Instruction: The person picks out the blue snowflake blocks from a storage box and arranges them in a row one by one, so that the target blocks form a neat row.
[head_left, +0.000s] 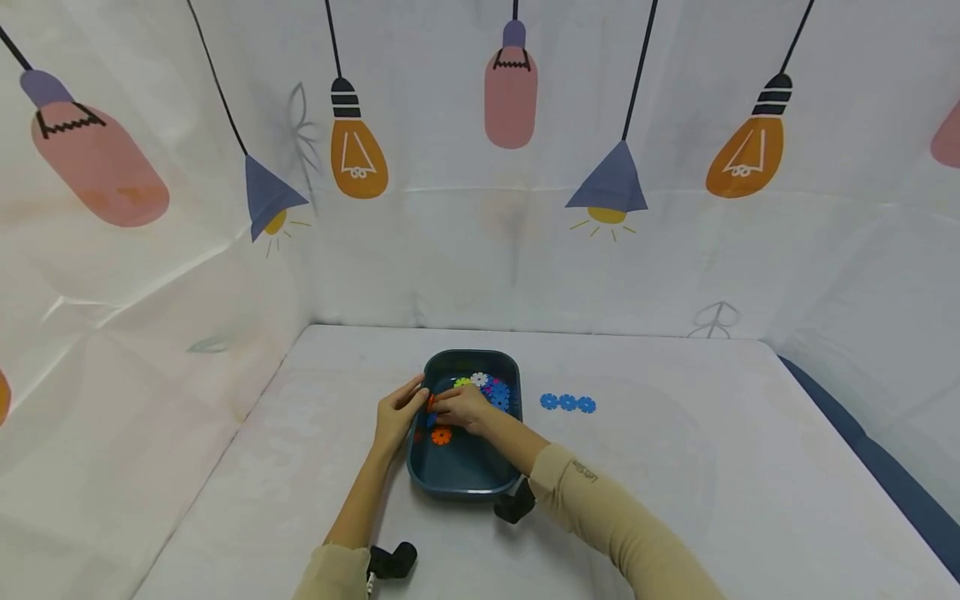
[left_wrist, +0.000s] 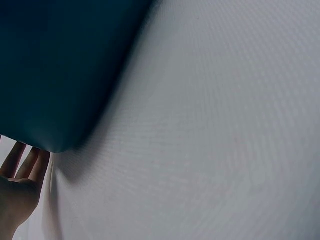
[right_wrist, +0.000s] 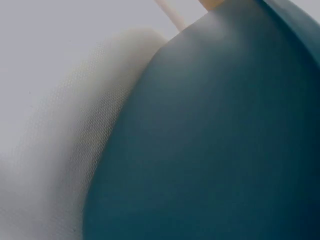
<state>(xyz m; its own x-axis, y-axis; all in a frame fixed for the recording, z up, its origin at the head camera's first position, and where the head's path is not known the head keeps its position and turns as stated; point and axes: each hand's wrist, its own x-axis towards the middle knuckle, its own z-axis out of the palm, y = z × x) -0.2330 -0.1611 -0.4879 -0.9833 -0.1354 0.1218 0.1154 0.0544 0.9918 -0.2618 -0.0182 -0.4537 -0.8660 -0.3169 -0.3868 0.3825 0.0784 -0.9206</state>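
A dark teal tray [head_left: 465,475] stands on the white table, with small flower-shaped plastic pieces inside. My left hand [head_left: 395,419] grips the tray's left rim. In the left wrist view its fingers [left_wrist: 39,165] reach to the tray's edge, their tips hidden. Inside the tray, my right hand [head_left: 462,407] has bent fingers at an orange piece [head_left: 431,403] seen edge-on by the left wall; it appears to pinch it. A blue piece [head_left: 431,419] lies just below those fingertips. Nearer me lies another orange flower piece [head_left: 441,436]. The right wrist view shows mostly the tray's outer wall [right_wrist: 200,140].
Blue, white, yellow-green and magenta pieces [head_left: 493,390] are heaped at the tray's far right. On the table [head_left: 675,467] to the right, three blue flower pieces [head_left: 567,402] lie in a row. A printed white curtain [head_left: 450,250] hangs behind the table.
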